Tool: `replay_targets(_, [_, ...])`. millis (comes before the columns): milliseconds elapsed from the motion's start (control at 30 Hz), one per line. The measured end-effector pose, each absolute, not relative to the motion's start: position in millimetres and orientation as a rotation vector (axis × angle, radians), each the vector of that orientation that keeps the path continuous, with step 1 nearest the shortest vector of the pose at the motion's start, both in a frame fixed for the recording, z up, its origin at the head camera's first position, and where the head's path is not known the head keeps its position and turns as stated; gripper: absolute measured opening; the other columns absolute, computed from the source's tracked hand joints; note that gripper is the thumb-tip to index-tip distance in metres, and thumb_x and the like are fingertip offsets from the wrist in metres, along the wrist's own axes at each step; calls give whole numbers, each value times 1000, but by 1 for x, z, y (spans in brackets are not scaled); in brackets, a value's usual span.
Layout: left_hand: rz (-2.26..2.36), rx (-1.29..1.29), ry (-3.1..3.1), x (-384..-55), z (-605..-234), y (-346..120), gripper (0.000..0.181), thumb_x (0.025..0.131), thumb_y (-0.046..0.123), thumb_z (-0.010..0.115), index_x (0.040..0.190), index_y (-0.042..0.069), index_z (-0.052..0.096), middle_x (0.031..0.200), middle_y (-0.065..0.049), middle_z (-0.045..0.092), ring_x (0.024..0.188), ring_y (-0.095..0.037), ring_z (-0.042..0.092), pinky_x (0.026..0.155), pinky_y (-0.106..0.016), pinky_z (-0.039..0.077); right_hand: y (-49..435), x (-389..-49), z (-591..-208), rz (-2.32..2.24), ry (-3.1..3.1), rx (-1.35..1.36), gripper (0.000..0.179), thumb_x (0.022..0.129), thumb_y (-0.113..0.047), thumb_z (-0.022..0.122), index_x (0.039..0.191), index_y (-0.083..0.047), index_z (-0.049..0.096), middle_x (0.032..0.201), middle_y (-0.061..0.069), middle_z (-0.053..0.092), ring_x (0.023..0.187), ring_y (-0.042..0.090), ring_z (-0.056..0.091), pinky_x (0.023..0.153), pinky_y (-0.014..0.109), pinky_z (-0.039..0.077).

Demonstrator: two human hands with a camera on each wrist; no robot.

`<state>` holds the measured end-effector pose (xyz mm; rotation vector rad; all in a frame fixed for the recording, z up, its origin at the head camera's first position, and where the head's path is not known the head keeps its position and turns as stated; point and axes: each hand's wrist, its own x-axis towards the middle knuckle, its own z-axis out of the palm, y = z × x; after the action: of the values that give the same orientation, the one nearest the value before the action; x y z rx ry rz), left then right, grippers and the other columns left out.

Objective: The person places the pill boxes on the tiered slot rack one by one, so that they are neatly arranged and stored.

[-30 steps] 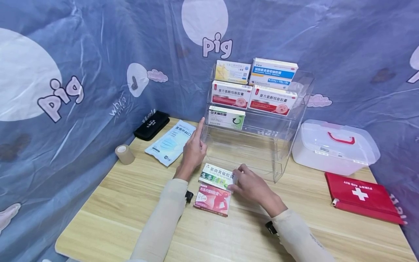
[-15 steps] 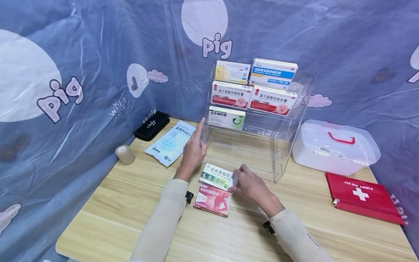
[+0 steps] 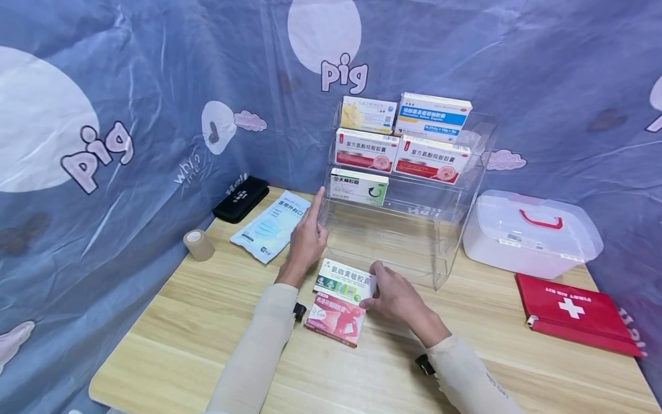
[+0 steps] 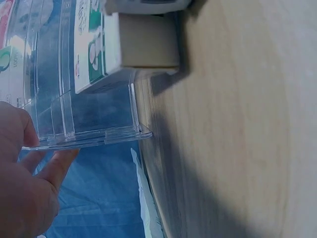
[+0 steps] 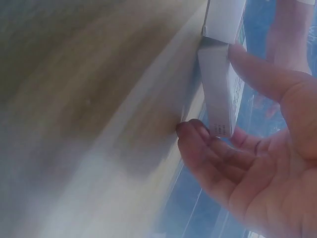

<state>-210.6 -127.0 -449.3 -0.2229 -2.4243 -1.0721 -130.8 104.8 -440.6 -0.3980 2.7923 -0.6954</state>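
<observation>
My right hand [image 3: 400, 296] holds a white-and-green medicine box [image 3: 341, 279] by its right end, thumb at the near edge and fingers at the far one. Directly below it in the head view lies a pink medicine box [image 3: 336, 322], flat on the table. In the right wrist view, the white ends of the two boxes meet beside my thumb [image 5: 262, 74]. My left hand [image 3: 306, 238] grips the left side wall of a clear tiered display rack [image 3: 383, 230], index finger stretched up along it. The left wrist view has the thumb and fingers on either side of that wall.
Medicine boxes, among them a red-and-white one [image 3: 367, 150], fill upper tiers of the rack. To the left are a tape roll [image 3: 199, 245], a mask packet [image 3: 269, 227] and a black case [image 3: 241, 199]. A lidded plastic box [image 3: 527, 236] and red first-aid pouch [image 3: 576, 313] sit right.
The white-and-green box has shifted slightly right in my right hand's grip. The pink box has slid a little toward me. My left hand stays at the rack.
</observation>
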Motion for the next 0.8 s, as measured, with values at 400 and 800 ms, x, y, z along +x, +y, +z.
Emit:
replay_targets(400, [-1065, -218, -2432, -213, -449, -126, 98, 94, -10, 56, 173, 36, 20, 167, -14, 50, 90, -34, 65, 67, -41, 51, 106, -129, -442, -1105, 2713, -465, 41, 90, 1, 80, 125, -8, 62, 116, 13, 74, 99, 26, 75, 87, 42, 63])
replay_targets(800, [-1073, -217, -2440, -212, -451, -129, 102, 92, -11, 58, 173, 36, 19, 165, -15, 52, 85, -34, 65, 67, -42, 55, 126, -133, -421, -1311, 2758, -512, 44, 92, 7, 74, 134, -4, 65, 126, 28, 73, 108, 44, 77, 91, 46, 65])
